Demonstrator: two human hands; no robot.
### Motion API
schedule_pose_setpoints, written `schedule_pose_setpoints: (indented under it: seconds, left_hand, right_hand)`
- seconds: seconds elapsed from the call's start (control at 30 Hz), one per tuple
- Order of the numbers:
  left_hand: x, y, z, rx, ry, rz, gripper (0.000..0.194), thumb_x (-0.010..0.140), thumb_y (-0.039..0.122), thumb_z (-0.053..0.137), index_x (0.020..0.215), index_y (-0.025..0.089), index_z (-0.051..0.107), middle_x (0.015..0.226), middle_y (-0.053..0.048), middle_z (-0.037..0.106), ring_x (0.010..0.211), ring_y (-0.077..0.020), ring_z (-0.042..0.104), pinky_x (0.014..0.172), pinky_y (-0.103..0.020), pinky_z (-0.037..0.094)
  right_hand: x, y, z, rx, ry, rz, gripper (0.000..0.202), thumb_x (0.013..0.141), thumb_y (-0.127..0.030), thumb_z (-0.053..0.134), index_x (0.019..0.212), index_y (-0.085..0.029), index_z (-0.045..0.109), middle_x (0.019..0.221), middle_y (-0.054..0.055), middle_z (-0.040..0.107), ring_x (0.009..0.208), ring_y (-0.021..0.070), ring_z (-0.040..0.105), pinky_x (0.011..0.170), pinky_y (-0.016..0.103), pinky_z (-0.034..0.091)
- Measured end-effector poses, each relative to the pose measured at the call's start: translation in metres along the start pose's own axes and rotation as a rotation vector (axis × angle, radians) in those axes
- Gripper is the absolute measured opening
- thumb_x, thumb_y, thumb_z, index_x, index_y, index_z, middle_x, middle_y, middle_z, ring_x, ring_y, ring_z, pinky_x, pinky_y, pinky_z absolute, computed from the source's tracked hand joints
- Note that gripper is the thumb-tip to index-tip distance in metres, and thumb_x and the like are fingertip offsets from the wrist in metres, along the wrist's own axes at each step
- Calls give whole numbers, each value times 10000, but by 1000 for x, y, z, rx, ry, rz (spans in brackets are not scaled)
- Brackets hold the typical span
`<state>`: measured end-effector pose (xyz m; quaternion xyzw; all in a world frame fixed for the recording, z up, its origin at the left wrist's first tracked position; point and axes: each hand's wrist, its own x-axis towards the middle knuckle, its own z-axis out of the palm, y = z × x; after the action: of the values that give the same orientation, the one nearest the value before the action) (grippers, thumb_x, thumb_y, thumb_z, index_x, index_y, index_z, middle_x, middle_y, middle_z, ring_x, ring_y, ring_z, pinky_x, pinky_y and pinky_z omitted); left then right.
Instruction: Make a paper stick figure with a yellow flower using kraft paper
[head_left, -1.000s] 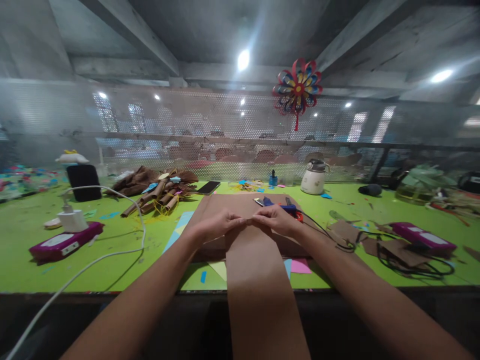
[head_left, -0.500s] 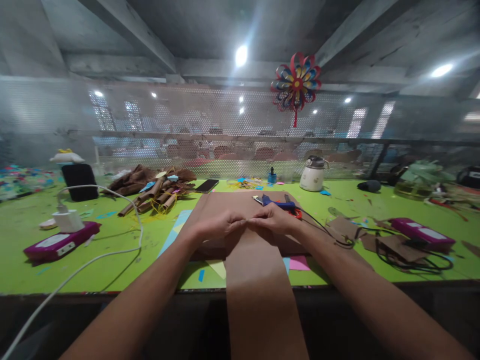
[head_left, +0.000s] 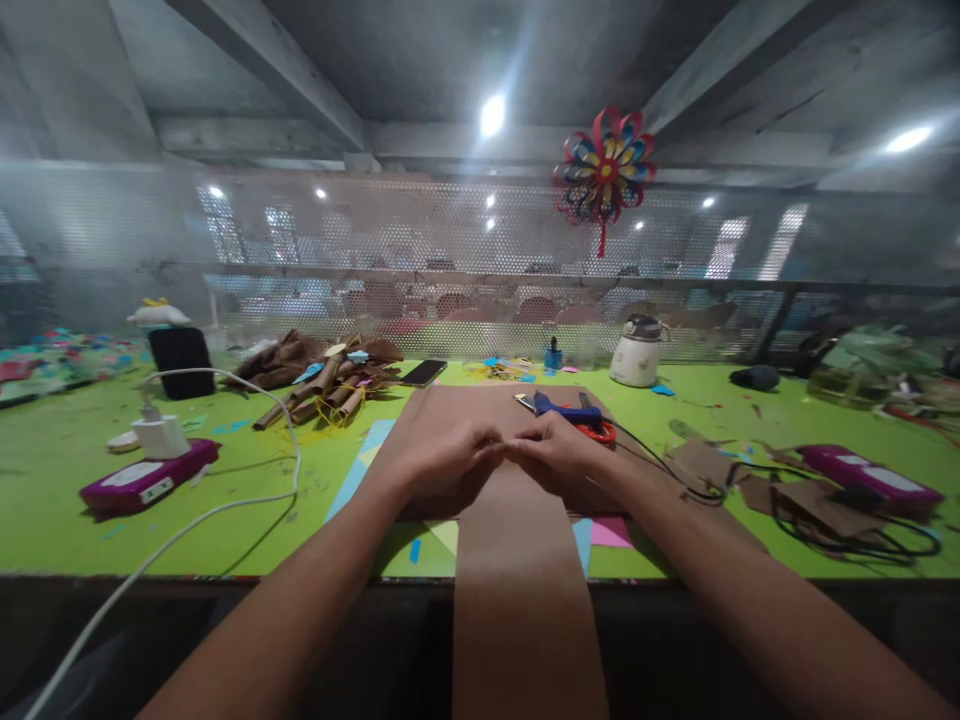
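Note:
A long strip of brown paper (head_left: 521,570) runs from between my hands down over the table's front edge. My left hand (head_left: 461,455) pinches its far end from the left. My right hand (head_left: 551,445) pinches the same end from the right, with the fingertips of both hands close together. Beneath them lies a larger sheet of brown paper (head_left: 442,405) on the table. Just beyond my right hand rests a blue glue gun (head_left: 566,410) with a black cord. A pair of scissors with orange-red handles (head_left: 600,432) lies beside it, partly covered.
On the green table (head_left: 247,530), a purple power strip (head_left: 154,475) with a white charger and cable stands left; another purple power strip (head_left: 870,475) lies right among black cord. Rolled brown paper pieces (head_left: 330,385), a phone (head_left: 424,373) and a white jug (head_left: 635,352) are farther back.
The whole view has shifted slightly, so things appear a little farther right. My hands keep pinching the strip's end, with the fingers slightly rearranged.

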<state>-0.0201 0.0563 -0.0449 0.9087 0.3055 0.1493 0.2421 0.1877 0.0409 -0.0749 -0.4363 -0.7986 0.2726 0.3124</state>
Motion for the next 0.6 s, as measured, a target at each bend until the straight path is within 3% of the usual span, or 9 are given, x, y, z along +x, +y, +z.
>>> schedule_pose_setpoints:
  seconds: [0.13,0.33,0.6]
  left_hand:
    - [0,1,1,9,36,15,293,902,363,401,771,158,563,721,-29,569,634,-124,406,599,-268,289]
    - [11,-16,-4,-4,55,81,314,913,399,399,814,176,598,773,-42,580,680,-139,453,635,-269,302]
    - [7,-20,-6,-129,21,24,331,905,397,419,783,158,611,692,-26,542,595,-124,381,568,-282,250]
  right_hand:
    - [-1,-2,-1,55,53,70,367,777,-428,574,548,-142,572,468,-27,435,450,70,341,428,224,229]
    - [0,4,-16,162,119,87,327,729,-446,633,623,-138,660,472,-21,482,443,73,367,449,230,262]
    - [3,17,-22,270,131,85,313,694,-451,669,575,-165,625,494,-17,504,459,86,421,473,242,321]
